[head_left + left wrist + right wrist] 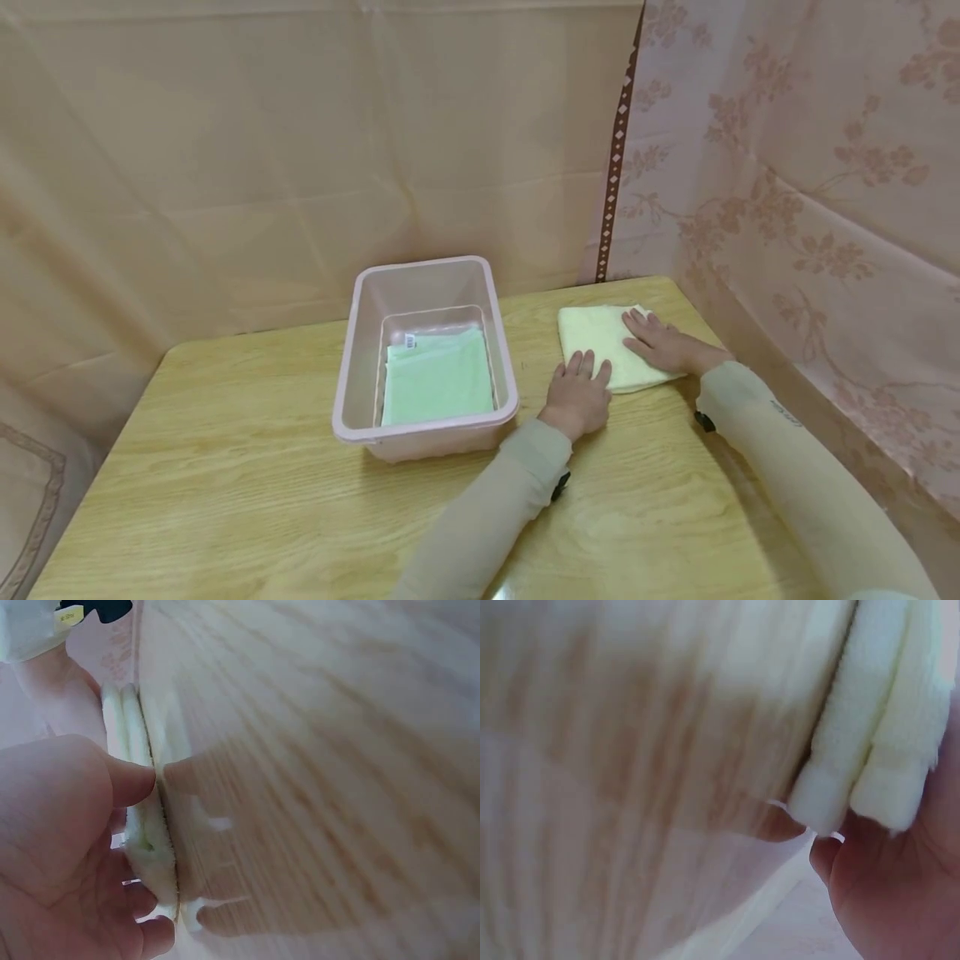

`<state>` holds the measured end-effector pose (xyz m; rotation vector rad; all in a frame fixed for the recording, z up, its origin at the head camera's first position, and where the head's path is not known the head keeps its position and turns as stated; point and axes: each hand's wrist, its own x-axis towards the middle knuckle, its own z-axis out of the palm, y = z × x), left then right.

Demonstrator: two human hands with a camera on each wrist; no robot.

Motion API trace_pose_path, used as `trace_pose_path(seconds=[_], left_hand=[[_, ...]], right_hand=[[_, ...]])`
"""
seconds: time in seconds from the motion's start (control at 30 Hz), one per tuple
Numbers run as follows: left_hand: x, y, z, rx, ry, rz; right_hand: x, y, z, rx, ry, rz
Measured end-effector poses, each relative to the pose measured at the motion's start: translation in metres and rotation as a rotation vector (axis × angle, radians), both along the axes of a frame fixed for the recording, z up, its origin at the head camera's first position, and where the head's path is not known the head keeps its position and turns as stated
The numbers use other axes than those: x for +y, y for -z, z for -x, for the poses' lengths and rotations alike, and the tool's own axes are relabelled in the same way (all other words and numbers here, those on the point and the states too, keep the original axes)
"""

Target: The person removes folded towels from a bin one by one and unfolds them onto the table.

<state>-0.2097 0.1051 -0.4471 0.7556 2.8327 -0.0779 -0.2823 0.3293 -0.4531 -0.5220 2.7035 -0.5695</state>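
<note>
A pale yellow towel (597,332), folded into a thick square, lies on the table's right side. My right hand (663,343) rests on its right part with the fingers extended. At the near left corner of the towel, my left hand (579,396) has its fingers spread over the edge. The left wrist view shows the left thumb (133,782) beside the towel's folded side (150,859), low by the tabletop. In the right wrist view, stacked folded layers (862,697) lie between the table surface and the right palm (900,892).
Left of the hands stands a pink plastic basin (426,433) with a folded light green towel (438,379) inside, a small white label on it. The wooden table (247,467) meets a beige curtain (225,167) behind and a floral curtain (817,208) at the right.
</note>
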Motion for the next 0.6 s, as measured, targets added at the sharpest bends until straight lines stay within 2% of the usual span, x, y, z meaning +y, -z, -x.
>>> trace_pose_path(seconds=[0.17,0.3,0.47,0.6], left_hand=[[0.000,0.000,0.002,0.028,-0.006,0.026],[0.002,0.001,0.002,0.050,-0.024,0.072],[0.013,0.000,-0.002,0.071,-0.031,0.113],[0.022,0.000,-0.003,0.086,0.019,0.063]], right_hand=[[-0.002,0.002,0.000,0.028,0.022,-0.034],[0.002,-0.003,-0.005,0.041,0.017,-0.013],[0.024,-0.013,-0.027,0.055,0.036,0.034],[0.038,-0.016,-0.047,0.037,0.043,0.049]])
